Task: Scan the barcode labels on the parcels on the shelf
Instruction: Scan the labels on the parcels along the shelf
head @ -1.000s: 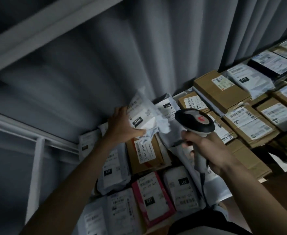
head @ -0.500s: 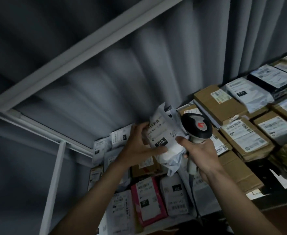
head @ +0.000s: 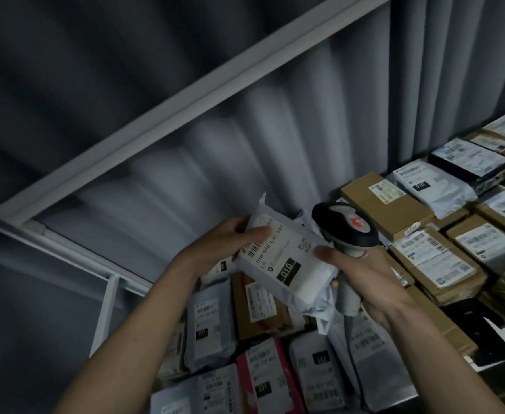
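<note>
Parcel (head: pixel 278 261) first: a white soft bag, held up above the shelf (head: pixel 442 392) between both hands, its long side slanting from upper left down to lower right. Left hand (head: pixel 227 243) grips its top end, thumb on the label. Right hand (head: pixel 362 282) holds the scanner (head: pixel 345 231) by its handle and touches the bag's right edge with a fingertip. The scanner head sits just right of the label (not pointing at it yet, I think). Label reads "010". More parcels (head: pixel 433 258) lie below.
</note>
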